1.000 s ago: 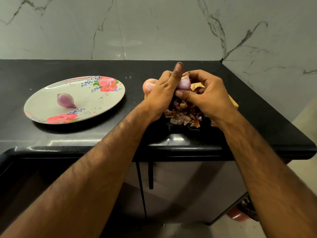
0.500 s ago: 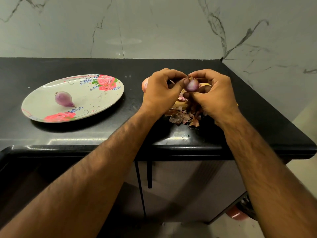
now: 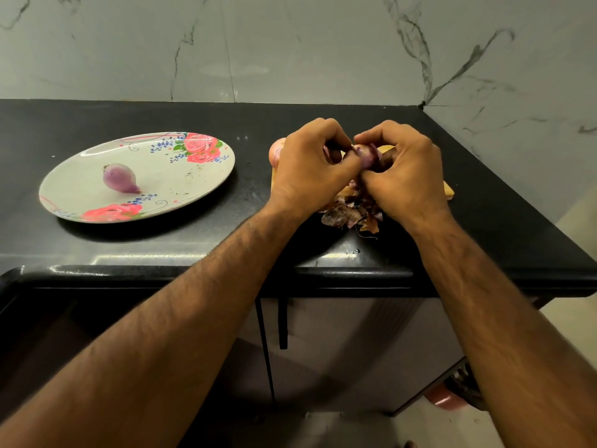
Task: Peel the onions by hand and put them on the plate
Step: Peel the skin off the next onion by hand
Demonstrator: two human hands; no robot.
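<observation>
Both hands meet over the right part of the black counter. My right hand [image 3: 403, 176] holds a small purple onion [image 3: 366, 156] between thumb and fingers. My left hand [image 3: 310, 169] pinches at the onion's left end, fingers curled round it. One peeled purple onion [image 3: 118, 177] lies on the flowered white plate [image 3: 193, 179] at the left. Another unpeeled, pinkish onion [image 3: 275, 151] peeks out behind my left hand, mostly hidden.
A heap of dry onion skins [image 3: 349, 215] lies under my hands on a yellowish board [image 3: 447, 190]. The counter's front edge [image 3: 290, 273] runs just below. Marble walls close the back and right side. Cabinet doors stand below the counter.
My left thumb, raised a second ago, has come down onto the onion. Both hands have closed together around it and sunk slightly lower.
</observation>
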